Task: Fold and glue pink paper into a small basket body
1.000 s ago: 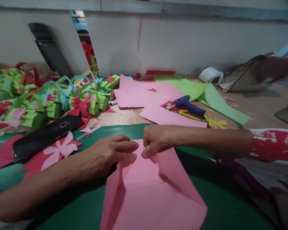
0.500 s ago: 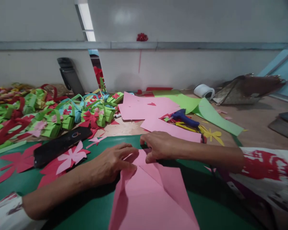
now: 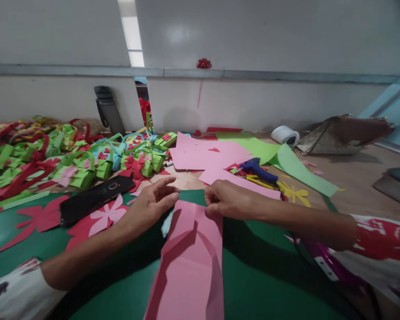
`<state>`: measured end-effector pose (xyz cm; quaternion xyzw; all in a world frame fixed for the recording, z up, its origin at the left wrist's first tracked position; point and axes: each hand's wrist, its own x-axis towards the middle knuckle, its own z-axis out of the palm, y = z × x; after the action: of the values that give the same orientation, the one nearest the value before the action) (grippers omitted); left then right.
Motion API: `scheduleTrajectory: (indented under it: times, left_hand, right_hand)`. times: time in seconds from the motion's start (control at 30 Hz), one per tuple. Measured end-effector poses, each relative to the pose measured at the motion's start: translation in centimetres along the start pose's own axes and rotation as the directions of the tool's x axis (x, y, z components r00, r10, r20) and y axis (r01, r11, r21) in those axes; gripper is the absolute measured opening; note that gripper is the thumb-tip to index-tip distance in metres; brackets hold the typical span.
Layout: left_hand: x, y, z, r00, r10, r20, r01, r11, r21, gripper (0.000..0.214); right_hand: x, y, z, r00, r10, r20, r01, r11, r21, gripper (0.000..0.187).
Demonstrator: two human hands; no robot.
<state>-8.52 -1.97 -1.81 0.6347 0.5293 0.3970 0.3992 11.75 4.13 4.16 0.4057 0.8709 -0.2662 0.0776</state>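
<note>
We see the folded paper in the middle of the green surface, running from between the two hands toward us, its sides creased and partly raised. Our right hand has its grip closed on the far right edge, thumb and curled fingers pinching it. Our left hand has its grip open, fingers loosely bent just beside the far left corner; we cannot tell whether the thumb touches it. Near our left forearm lie a phone and a pink flower. Beyond, on the table, we find a pink sheet and a blue glue gun.
</note>
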Motion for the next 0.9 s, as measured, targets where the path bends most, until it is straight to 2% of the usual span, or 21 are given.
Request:
scheduleTrajectory:
  times: [0.07, 0.13, 0.27, 0.43, 0.5, 0.6, 0.67, 0.8, 0.9]
  left_hand:
    - [0.1, 0.8, -0.2, 0.977, -0.205, 0.065, 0.213, 0.961, -0.178, 0.057]
    - [0.0, 1.4, -0.2, 0.950, -0.278, 0.146, 0.309, 0.906, -0.289, 0.061]
    - [-0.2, 1.7, 0.1, 0.933, -0.250, 0.260, 0.328, 0.886, -0.328, 0.072]
    - [-0.5, 1.8, 0.8, 0.932, -0.323, 0.167, 0.360, 0.887, -0.290, 0.077]
    - [-0.5, 1.9, 1.1, 0.940, -0.299, 0.165, 0.339, 0.877, -0.340, 0.065]
    - [-0.6, 2.3, 1.4, 0.943, -0.299, 0.147, 0.332, 0.872, -0.358, 0.027]
    - [-0.6, 2.5, 1.6, 0.935, -0.341, 0.099, 0.354, 0.871, -0.340, 0.013]
    - [-0.3, 2.9, 2.1, 0.948, -0.312, 0.056, 0.310, 0.872, -0.380, 0.010]
    - [-0.1, 3.0, 2.6, 0.965, -0.260, 0.020, 0.248, 0.892, -0.378, 0.014]
  right_hand:
    - [-0.4, -0.6, -0.4, 0.996, -0.027, -0.085, 0.023, 0.999, -0.042, 0.007]
    - [-0.7, -1.3, -0.7, 0.983, -0.048, -0.175, 0.033, 0.996, -0.088, 0.009]
    - [-0.9, -2.4, -0.5, 0.945, -0.064, -0.321, 0.018, 0.989, -0.144, 0.015]
    - [-0.9, -2.3, 0.3, 0.904, -0.083, -0.419, 0.025, 0.989, -0.143, 0.018]
    - [-1.0, -2.0, 0.7, 0.872, -0.112, -0.476, 0.047, 0.988, -0.146, 0.017]
    - [-1.2, -1.6, 1.3, 0.819, -0.156, -0.552, 0.103, 0.987, -0.126, 0.012]
    - [-1.3, -1.5, 1.7, 0.800, -0.124, -0.587, 0.144, 0.989, -0.013, 0.008]
    - [-1.8, -1.6, 2.7, 0.817, 0.085, -0.571, 0.166, 0.913, 0.374, 0.071]
    - [-2.5, -1.7, 3.3, 0.837, 0.218, -0.502, 0.113, 0.829, 0.547, 0.084]
